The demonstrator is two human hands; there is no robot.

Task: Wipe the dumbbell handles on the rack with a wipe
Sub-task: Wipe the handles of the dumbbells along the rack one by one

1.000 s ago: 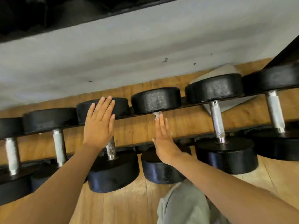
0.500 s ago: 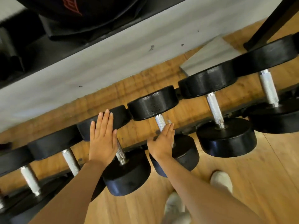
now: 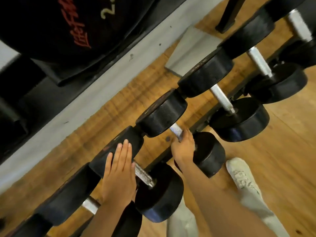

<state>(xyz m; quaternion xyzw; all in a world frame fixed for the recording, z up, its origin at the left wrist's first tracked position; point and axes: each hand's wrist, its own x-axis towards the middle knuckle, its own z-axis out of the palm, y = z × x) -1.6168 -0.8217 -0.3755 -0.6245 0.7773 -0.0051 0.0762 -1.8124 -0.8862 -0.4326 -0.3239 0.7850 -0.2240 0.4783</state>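
Several black dumbbells with knurled silver handles lie in a slanted row on a low rack. My right hand (image 3: 183,145) curls round the handle (image 3: 176,130) of the middle dumbbell, close to its near head (image 3: 207,153); whether a wipe sits under the fingers I cannot tell. My left hand (image 3: 119,173) lies flat with straight fingers on the far head (image 3: 118,147) of the neighbouring dumbbell on the left, beside its bare handle (image 3: 143,175).
Further dumbbells run up to the right, one with a bare handle (image 3: 222,100). A grey wall and a black weight plate (image 3: 68,23) fill the upper left. My white shoe (image 3: 242,177) stands on the wooden floor (image 3: 282,151) below the rack.
My right hand slid along the middle handle toward its near head and closed round it. The left hand stayed flat on its dumbbell head. The camera view tilted and moved closer.
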